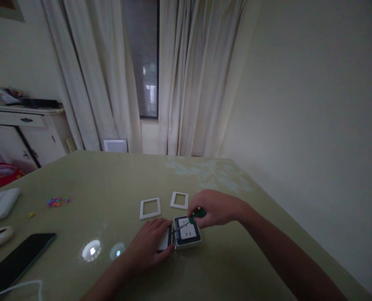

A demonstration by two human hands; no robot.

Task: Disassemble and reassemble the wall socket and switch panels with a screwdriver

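Observation:
A white wall socket (187, 232) with a dark inner frame lies on the green table (117, 179) in front of me. My left hand (150, 246) rests flat beside it, fingers pressing on a white part (165, 240) at its left edge. My right hand (215, 207) is closed around a green-handled screwdriver (197, 215), whose thin metal shaft slants down-left across the socket face to its left edge.
Two white square frames (150, 208) (179, 200) lie just beyond the socket. At the left are a dark phone (18, 261), a white cable (15, 288), small coloured beads (56, 202) and white objects. A white cabinet (19, 133), curtains and a window stand behind.

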